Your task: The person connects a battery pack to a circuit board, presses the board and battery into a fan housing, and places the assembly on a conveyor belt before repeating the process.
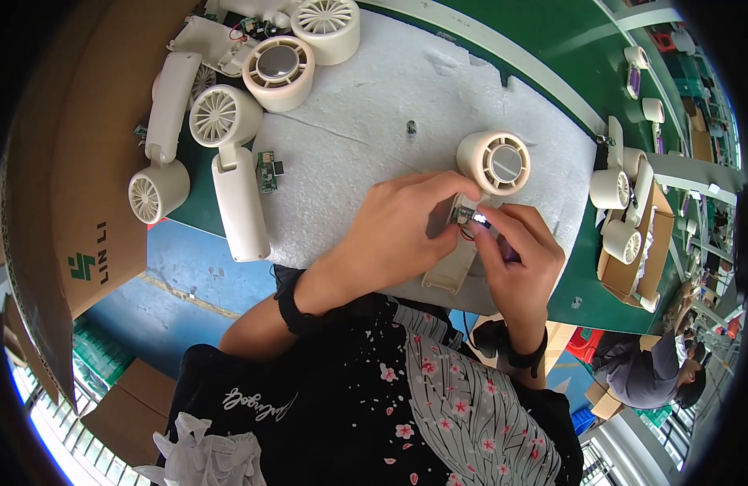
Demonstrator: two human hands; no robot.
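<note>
A cream handheld fan (491, 162) lies on the white foam sheet, its round head away from me and its open handle shell (447, 275) toward me. At the top of that handle sits a small green circuit board (464, 214), with a bright white light glowing at its right end. My left hand (394, 231) pinches the board's left side between thumb and forefinger. The thumb and forefinger of my right hand (526, 255) close on its right end. Thin red wires run below the board. Something purple (508, 249) shows partly under my right hand; the rest is hidden.
Several cream fans (220, 117) and a loose circuit board (268, 172) lie left on the foam sheet (349, 105). A tall cardboard box (106, 162) stands at far left. At right, an open carton (653, 243) holds fan parts on the green table (580, 304). Another person (645, 368) sits beyond.
</note>
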